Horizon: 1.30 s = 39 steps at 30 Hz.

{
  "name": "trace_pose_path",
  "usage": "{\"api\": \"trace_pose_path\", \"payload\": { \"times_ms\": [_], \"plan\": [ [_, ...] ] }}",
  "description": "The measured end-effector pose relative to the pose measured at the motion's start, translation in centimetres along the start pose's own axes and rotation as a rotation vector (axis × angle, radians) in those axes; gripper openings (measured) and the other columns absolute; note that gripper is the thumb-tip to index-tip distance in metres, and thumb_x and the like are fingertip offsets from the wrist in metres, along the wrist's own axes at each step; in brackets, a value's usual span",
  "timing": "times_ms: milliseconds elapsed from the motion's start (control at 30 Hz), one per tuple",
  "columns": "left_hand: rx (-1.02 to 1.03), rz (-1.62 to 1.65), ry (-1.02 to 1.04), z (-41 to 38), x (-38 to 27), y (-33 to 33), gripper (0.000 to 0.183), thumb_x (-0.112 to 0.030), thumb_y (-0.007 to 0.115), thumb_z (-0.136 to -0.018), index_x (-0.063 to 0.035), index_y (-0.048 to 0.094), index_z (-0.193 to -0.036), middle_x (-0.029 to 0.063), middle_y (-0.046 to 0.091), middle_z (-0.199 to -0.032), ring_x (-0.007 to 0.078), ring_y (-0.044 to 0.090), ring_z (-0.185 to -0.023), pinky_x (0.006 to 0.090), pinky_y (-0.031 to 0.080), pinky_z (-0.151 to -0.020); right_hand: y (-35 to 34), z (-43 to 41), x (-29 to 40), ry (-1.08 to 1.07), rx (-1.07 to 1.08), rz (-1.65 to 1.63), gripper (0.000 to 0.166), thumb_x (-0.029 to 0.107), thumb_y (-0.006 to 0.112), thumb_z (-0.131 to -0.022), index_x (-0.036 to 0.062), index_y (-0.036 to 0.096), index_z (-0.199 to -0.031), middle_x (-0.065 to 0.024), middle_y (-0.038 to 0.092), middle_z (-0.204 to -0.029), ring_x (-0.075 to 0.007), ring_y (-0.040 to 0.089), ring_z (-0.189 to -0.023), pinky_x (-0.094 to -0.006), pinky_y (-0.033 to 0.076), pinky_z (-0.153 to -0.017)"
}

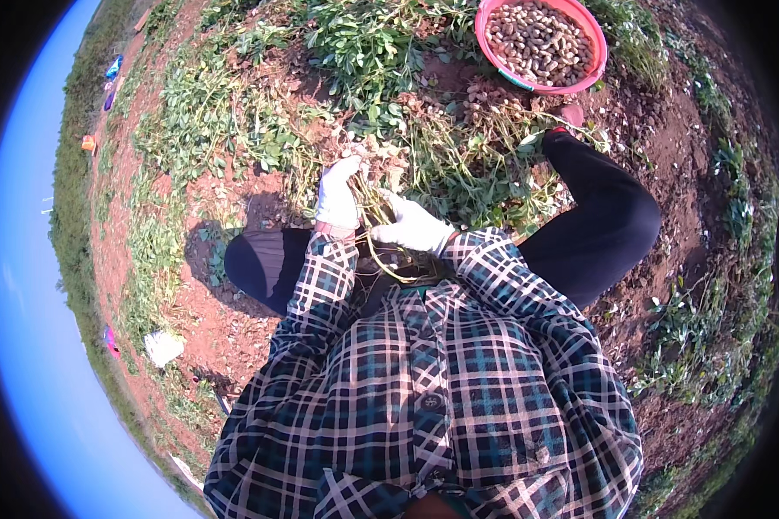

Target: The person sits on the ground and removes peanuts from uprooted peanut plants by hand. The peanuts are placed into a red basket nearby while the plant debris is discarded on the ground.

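Observation:
Both hands wear white gloves and meet in front of my torso. My left hand (337,194) grips a peanut plant near its root end, its fingers at a cluster of pale pods and roots (384,159). Lower and to the right, my right hand (414,225) is closed around the plant's thin stems (371,202), which hang down toward my lap. Uprooted peanut plants (457,159) lie in a heap just beyond the hands, with more pods (487,100) among them. A pink plastic basin (558,89) at the upper right holds many picked peanuts (539,42).
My bent legs in dark trousers (597,220) flank the work. Leafy plants (363,52) cover the reddish soil (221,350) ahead and to the left. Far left are a white sack-like object (163,348) and an orange container (89,143).

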State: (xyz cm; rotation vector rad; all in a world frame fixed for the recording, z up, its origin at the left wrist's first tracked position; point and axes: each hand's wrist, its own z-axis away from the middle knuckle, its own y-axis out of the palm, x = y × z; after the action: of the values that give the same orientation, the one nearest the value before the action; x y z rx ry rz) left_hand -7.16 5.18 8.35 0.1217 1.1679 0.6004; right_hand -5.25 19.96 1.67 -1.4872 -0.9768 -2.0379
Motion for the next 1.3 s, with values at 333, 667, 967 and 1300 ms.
{"api": "trace_pose_path", "payload": {
  "times_ms": [333,667,967,1300],
  "plan": [
    [-0.299,-0.636,-0.179,0.4,2.2,-1.1,0.049,-0.039,0.062,-0.084,0.0004,0.058,-0.114,0.0088,0.061,-0.096,0.0165,0.057,-0.085,0.0292,0.045,-0.076,-1.1,1.1,-0.2,-0.072,-0.368,0.893,0.030,0.027,0.061,-0.079,0.0035,0.051,-0.093,-0.0181,0.063,-0.080,-0.0354,0.063,-0.078,-0.0437,0.049,-0.068],
    [-0.010,-0.385,0.170,-0.6,3.7,-6.1,0.026,-0.015,0.049,-0.091,0.0037,0.060,-0.104,0.0110,0.065,-0.094,0.0217,0.064,-0.085,0.0327,0.053,-0.077,-3.4,4.2,5.4,-0.196,-0.003,0.802,0.049,0.038,0.058,-0.084,0.0023,0.051,-0.118,-0.0190,0.063,-0.095,-0.0340,0.062,-0.091,-0.0386,0.049,-0.078],
    [0.213,0.087,-0.098,5.9,0.0,0.4,0.034,-0.012,0.054,-0.080,0.0107,0.060,-0.105,0.0183,0.066,-0.092,0.0300,0.067,-0.081,0.0409,0.057,-0.074,-6.2,4.6,5.6,-0.181,-0.210,-0.265,0.035,0.017,0.059,-0.089,0.0024,0.054,-0.120,-0.0031,0.061,-0.107,-0.0097,0.055,-0.097,-0.0260,0.044,-0.088],
    [0.146,-0.058,-0.298,3.7,2.9,-4.1,0.041,-0.025,0.042,-0.088,0.0114,0.055,-0.103,0.0234,0.063,-0.087,0.0316,0.062,-0.070,0.0380,0.051,-0.062,-4.4,4.0,5.8,-0.172,-0.067,-0.054,0.023,0.013,0.062,-0.085,0.0020,0.057,-0.105,-0.0003,0.059,-0.088,-0.0072,0.053,-0.080,-0.0245,0.046,-0.073]
  ]
}}
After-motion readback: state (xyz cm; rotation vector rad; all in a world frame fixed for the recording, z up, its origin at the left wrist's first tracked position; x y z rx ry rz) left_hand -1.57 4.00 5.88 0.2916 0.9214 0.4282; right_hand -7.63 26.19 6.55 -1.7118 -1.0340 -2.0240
